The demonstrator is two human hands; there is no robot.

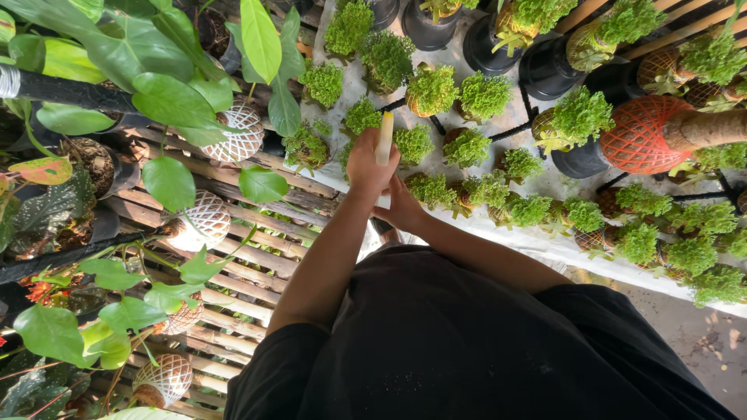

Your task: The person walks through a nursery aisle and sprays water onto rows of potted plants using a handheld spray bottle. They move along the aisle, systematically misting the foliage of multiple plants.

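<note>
Left hand (367, 165) found closed around lower end of pale yellow stick-like tool (384, 138); tool projected upward past fingers, over small green moss-ball plants (412, 144) on white sheet (545, 241). Right hand (402, 208) placed just below left, partly hidden; grip could not be determined. Wooden slat bench (257, 257) noted alongside.
</note>
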